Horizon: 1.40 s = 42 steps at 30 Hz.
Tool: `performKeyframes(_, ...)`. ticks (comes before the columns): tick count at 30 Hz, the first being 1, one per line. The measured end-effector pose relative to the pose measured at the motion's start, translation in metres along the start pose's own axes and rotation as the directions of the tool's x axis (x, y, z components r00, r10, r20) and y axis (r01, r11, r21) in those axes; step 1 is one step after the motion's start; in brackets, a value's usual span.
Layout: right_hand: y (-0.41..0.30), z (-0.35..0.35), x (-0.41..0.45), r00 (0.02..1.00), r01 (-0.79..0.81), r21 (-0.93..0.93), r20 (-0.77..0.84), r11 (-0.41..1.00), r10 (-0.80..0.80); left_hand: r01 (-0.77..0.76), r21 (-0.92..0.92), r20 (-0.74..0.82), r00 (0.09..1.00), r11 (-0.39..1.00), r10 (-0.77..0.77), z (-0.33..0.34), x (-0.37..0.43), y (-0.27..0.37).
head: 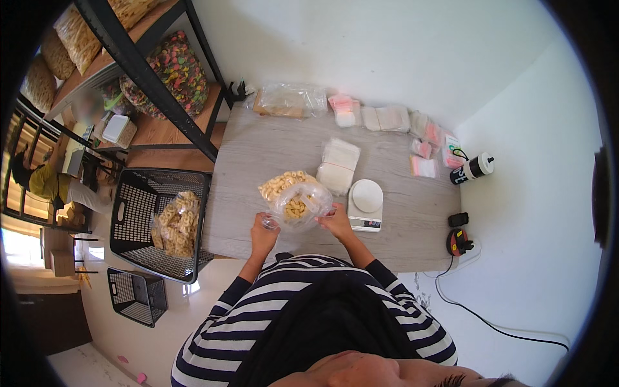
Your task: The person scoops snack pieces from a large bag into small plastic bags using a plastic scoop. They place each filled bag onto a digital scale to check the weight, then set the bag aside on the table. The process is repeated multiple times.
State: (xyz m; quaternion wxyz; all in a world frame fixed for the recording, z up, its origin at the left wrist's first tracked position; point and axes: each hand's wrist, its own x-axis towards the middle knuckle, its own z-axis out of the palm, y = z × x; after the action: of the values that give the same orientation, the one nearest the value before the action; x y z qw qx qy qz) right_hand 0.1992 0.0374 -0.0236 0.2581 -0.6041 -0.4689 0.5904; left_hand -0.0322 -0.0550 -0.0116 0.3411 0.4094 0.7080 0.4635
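A clear plastic bag of ring-shaped snacks (286, 186) lies on the grey wood-look table (271, 145), its mouth open towards me. My left hand (264, 235) pinches the plastic on one side of the mouth, and my right hand (337, 222) grips the other side. Pale rings show inside through the opening. Right of the bag stands a white digital kitchen scale (366, 205) with nothing on its round plate. Behind my right hand lies a stack of clear plastic bags (339, 165) with a rubber band around it.
At left, a black plastic crate (130, 213) holds a bag of snacks (179, 225); a smaller crate (138, 295) is on the floor. Packs of small bags (385, 118) line the wall. A bottle (471, 168) and a cable reel (458, 242) are at right. Another person (46, 183) is far left.
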Motion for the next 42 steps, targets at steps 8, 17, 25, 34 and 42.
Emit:
performKeyframes(8,0.013,0.026,0.022,0.900,0.384,-0.282,-0.100,0.879,-0.425,0.031,0.026,0.086,0.996,0.999,-0.033,0.008,-0.013,0.005)
performKeyframes(17,-0.042,0.013,-0.013,0.789,0.361,-0.658,-0.163,0.662,-0.592,-0.021,-0.035,0.118,0.993,0.999,0.025,-0.003,-0.009,-0.009)
performKeyframes(25,-0.047,0.020,-0.012,0.847,0.447,-0.471,-0.053,0.761,-0.530,0.062,-0.201,0.140,0.990,0.978,-0.034,-0.027,0.009,-0.023)
performKeyframes(34,-0.057,0.010,-0.015,0.531,0.631,-0.724,0.142,0.278,-0.836,0.240,-0.277,0.245,0.954,0.930,-0.172,-0.014,0.019,-0.041)
performKeyframes(42,-0.047,0.010,-0.017,0.608,0.585,-0.741,0.133,0.329,-0.783,0.359,-0.265,0.343,0.902,0.895,-0.260,0.006,0.020,-0.040)
